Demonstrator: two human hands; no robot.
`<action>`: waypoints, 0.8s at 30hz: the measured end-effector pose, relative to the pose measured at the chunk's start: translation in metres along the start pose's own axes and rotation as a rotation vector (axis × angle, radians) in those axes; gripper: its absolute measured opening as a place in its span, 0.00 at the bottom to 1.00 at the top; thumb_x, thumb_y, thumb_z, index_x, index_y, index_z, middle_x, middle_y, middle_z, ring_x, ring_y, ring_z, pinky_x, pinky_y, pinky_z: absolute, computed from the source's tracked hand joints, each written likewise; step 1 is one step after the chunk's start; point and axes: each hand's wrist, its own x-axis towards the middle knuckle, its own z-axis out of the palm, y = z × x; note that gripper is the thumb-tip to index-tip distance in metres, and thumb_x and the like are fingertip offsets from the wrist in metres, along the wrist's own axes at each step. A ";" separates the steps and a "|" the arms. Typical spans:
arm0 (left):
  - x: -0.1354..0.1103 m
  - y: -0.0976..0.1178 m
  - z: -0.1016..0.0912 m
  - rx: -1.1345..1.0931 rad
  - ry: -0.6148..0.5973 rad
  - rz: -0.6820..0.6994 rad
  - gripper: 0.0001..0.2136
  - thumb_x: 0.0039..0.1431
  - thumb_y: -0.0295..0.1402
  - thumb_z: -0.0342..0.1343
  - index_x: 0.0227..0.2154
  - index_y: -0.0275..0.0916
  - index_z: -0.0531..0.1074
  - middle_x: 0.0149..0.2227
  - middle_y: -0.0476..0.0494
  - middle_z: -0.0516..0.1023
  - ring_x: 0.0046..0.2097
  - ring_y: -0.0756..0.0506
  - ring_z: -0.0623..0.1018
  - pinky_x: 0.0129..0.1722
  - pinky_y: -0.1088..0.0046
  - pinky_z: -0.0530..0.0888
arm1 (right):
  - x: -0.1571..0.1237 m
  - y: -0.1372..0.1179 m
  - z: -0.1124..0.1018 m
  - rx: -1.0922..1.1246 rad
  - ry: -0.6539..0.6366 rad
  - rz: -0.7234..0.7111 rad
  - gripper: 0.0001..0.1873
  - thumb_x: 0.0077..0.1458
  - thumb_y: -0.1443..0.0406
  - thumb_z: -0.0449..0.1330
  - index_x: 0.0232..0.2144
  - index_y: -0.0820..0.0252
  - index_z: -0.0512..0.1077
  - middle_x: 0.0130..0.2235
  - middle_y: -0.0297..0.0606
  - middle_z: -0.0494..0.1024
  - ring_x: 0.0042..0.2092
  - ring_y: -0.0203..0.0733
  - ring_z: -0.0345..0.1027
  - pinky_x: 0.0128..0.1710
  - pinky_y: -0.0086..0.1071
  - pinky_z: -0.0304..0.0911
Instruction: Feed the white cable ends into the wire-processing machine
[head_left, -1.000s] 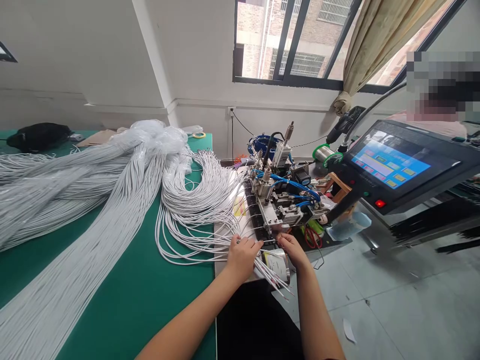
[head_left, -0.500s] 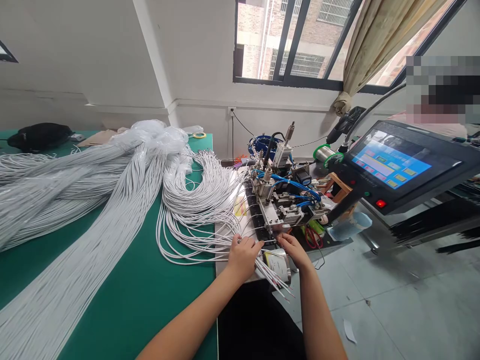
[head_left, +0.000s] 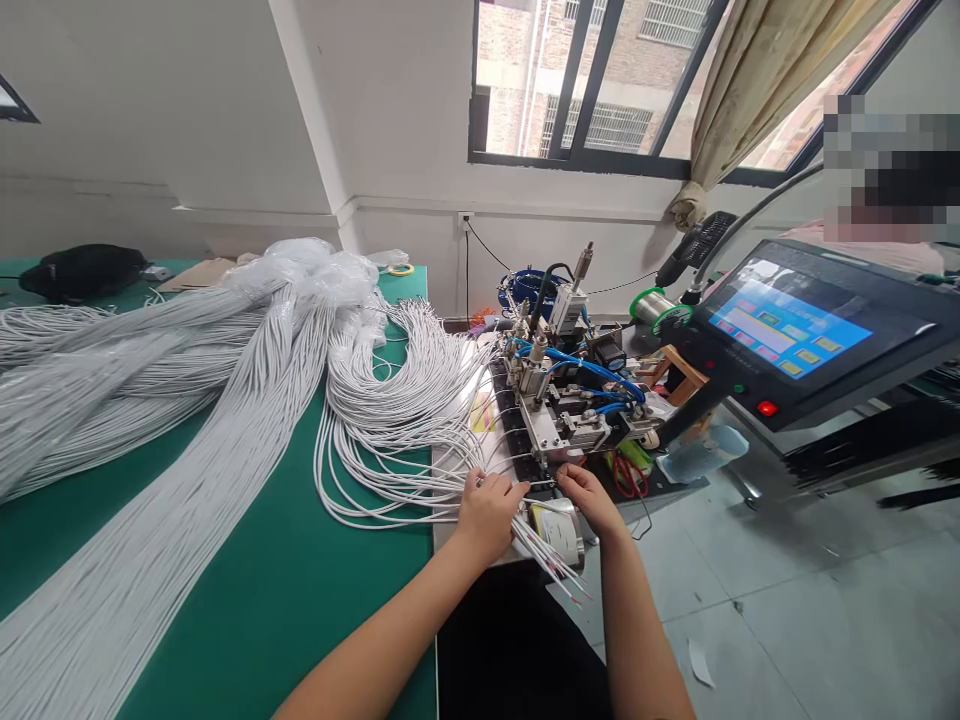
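My left hand (head_left: 487, 512) is closed on a white cable (head_left: 540, 484) at the near end of the machine (head_left: 540, 400). Under that palm runs a bunch of white cables (head_left: 551, 560), their stripped ends hanging over the front edge. Across from it, my right hand (head_left: 589, 495) pinches at the tip of the same cable beside the machine's black rail; its fingertips are small and partly hidden. Beneath the hands sits a metal cylinder with a paper label (head_left: 559, 530). A looped heap of white cables (head_left: 397, 410) leads in from the left.
Long bundles of white cable (head_left: 187, 520) in clear plastic lie over the green table (head_left: 300, 620). At the right stand a touch-screen panel (head_left: 795, 315) with a lit red button and a solder wire spool (head_left: 660, 310). Red-handled scissors (head_left: 628, 475) lie near my right hand. A person (head_left: 877, 230) is behind the panel.
Both hands stay almost still at the machine's near end. The whole view has shifted slightly, and the right fingertips have moved only a little.
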 end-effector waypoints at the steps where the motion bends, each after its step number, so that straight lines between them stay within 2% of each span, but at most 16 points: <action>1: 0.000 0.000 0.000 -0.001 -0.002 -0.001 0.19 0.55 0.24 0.48 0.49 0.44 0.69 0.37 0.43 0.74 0.41 0.43 0.71 0.48 0.59 0.56 | 0.000 0.000 0.000 0.001 0.004 0.001 0.18 0.49 0.52 0.59 0.21 0.58 0.61 0.22 0.27 0.56 0.25 0.33 0.47 0.25 0.28 0.46; 24: 0.001 0.000 -0.002 -0.014 -0.020 -0.018 0.18 0.54 0.26 0.50 0.48 0.46 0.69 0.37 0.44 0.75 0.41 0.43 0.72 0.48 0.59 0.56 | -0.003 -0.006 0.006 0.016 0.036 -0.007 0.19 0.48 0.51 0.59 0.21 0.58 0.60 0.22 0.28 0.56 0.25 0.34 0.46 0.25 0.29 0.46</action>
